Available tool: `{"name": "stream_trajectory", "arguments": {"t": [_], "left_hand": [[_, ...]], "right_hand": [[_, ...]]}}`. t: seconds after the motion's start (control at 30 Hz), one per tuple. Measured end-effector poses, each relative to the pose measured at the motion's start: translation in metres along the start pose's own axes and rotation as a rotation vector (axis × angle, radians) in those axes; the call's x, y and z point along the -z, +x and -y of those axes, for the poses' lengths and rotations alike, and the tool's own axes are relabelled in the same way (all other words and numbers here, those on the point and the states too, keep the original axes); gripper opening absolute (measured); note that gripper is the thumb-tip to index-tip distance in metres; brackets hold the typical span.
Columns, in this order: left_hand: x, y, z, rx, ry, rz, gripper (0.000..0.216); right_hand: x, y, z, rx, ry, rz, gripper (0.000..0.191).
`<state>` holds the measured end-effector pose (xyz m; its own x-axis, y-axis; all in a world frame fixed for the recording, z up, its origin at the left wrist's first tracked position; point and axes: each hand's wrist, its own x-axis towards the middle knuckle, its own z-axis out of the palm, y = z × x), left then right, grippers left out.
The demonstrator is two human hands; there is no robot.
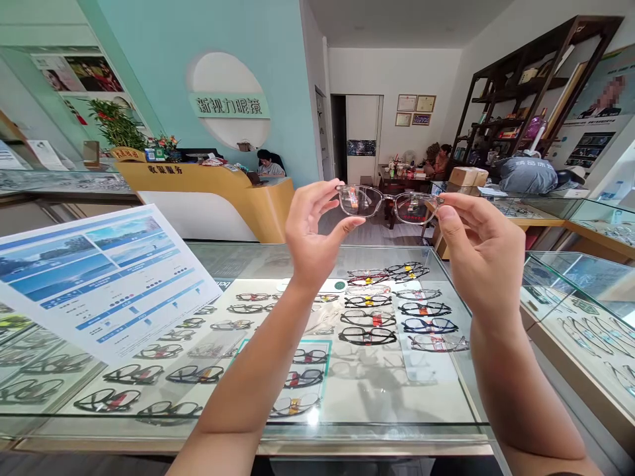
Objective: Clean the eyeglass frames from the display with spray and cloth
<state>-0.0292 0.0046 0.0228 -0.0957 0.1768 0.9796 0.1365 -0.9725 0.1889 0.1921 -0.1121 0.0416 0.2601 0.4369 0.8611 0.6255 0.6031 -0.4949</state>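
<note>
Evidently the step in hand was an inspection hold: the left hand (310,241) and right hand (479,254) each pinched one end of the clear-framed glasses (389,203), held level above the glass display counter (436,400), so any further move called for an even two-point grip.

A glass display counter (377,430) stretches out in front of me, its top flat and reflective. On the left of it a large printed chart (99,277) with blue landscape photos lies at a slant, one corner past the counter's edge. Toward the right, two short rows of spectacle frames (370,336) appear to rest on the glass, some on a clear sheet (426,370). Under the glass, more frames (133,374) lie in rows on a pale shelf, several on a teal-edged tray (302,377).
</note>
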Motion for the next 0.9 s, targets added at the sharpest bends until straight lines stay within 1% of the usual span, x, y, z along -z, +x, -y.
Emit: {"name": "stream_trajectory", "arguments": {"t": [0.17, 0.3, 0.4, 0.5, 0.57, 0.63, 0.7, 0.8, 0.9], "left_hand": [[-0.008, -0.007, 0.016, 0.052, -0.099, 0.004, 0.061], [-0.011, -0.011, 0.014, 0.037, -0.083, -0.002, 0.062], [-0.013, -0.014, 0.006, -0.026, -0.010, -0.039, 0.062], [-0.014, -0.018, -0.002, -0.076, 0.081, -0.079, 0.064], [-0.015, -0.019, -0.004, -0.092, 0.126, -0.085, 0.063], [-0.016, -0.020, -0.004, -0.092, 0.141, -0.081, 0.062], [-0.017, -0.020, -0.001, -0.061, 0.111, -0.072, 0.061], [-0.019, -0.022, 0.006, 0.052, -0.019, -0.047, 0.061], [-0.021, -0.023, 0.014, 0.156, -0.163, 0.000, 0.061]], "right_hand": [[-0.005, -0.004, 0.007, 0.045, -0.018, -0.082, 0.027], [-0.006, -0.002, 0.004, 0.063, -0.009, -0.090, 0.026], [-0.009, 0.003, -0.006, 0.010, 0.067, -0.074, 0.028], [-0.012, 0.010, -0.016, -0.091, 0.189, -0.008, 0.027], [-0.014, 0.012, -0.020, -0.143, 0.249, 0.034, 0.027], [-0.015, 0.013, -0.022, -0.166, 0.272, 0.040, 0.026], [-0.016, 0.012, -0.020, -0.173, 0.279, 0.020, 0.025], [-0.017, 0.010, -0.015, -0.181, 0.305, -0.003, 0.026], [-0.016, 0.007, -0.010, -0.183, 0.340, 0.005, 0.025]]}}
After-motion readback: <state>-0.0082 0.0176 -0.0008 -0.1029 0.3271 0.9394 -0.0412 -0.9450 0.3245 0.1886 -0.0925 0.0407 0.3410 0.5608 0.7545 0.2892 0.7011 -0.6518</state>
